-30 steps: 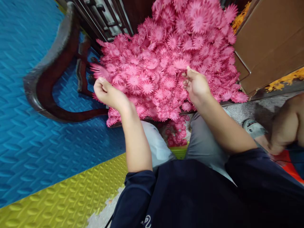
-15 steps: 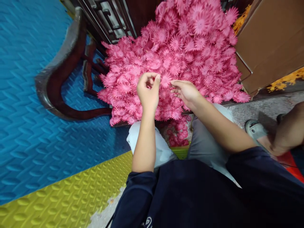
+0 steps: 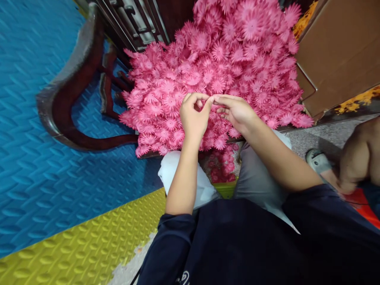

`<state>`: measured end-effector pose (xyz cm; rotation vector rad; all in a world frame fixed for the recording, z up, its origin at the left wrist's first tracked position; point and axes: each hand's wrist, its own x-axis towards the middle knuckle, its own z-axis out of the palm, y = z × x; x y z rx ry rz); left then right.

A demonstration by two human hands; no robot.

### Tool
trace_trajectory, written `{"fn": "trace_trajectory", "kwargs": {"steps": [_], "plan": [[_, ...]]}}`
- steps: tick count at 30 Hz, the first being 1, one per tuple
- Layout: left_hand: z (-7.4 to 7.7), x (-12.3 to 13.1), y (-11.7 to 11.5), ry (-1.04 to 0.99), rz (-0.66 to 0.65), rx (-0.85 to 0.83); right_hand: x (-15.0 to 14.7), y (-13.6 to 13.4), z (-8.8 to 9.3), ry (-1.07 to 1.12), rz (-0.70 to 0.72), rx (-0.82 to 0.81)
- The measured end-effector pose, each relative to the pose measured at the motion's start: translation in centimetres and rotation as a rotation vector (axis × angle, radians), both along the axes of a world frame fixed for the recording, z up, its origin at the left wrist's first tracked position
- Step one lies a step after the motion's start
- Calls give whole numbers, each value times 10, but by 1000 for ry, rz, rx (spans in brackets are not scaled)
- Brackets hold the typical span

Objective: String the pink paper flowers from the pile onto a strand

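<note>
A large heap of pink artificial flower heads [image 3: 219, 51] lies in front of me. Above its near part my left hand [image 3: 196, 113] is closed, thumb and forefinger pinched together at the tips. My right hand [image 3: 236, 111] meets it there, its thumb and forefinger pressed at the same spot and its other fingers loosely curled. Whatever sits between the fingertips is too small to make out. More pink petals [image 3: 222, 164] lie lower down, between my knees.
A dark carved wooden armrest [image 3: 59, 114] curves at the left, over blue matting [image 3: 26, 178] and yellow matting [image 3: 89, 241]. At the right stands a cardboard box [image 3: 341, 51] with orange pieces [image 3: 359, 99] beside it. Another person's leg [image 3: 360, 154] and shoe [image 3: 317, 160] are at the far right.
My left hand has moved right, so its fingertips now touch those of my right hand. The other person's leg at the right has shifted slightly.
</note>
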<state>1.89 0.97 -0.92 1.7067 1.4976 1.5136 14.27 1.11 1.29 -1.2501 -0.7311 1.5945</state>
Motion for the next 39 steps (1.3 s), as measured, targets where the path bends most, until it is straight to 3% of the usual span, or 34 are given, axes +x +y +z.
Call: {"fn": "trace_trajectory", "kwargs": {"steps": [13, 24, 32, 39], "plan": [[-7, -1, 6, -403, -104, -161, 1, 1, -1, 17, 51, -15], [4, -6, 4, -500, -187, -341, 0, 0, 0, 46, 33, -10], [6, -9, 2, -516, -270, -358, 3, 1, -2, 11, 74, 57], [2, -12, 4, -535, -306, -351, 4, 1, -3, 68, 93, 13]]}}
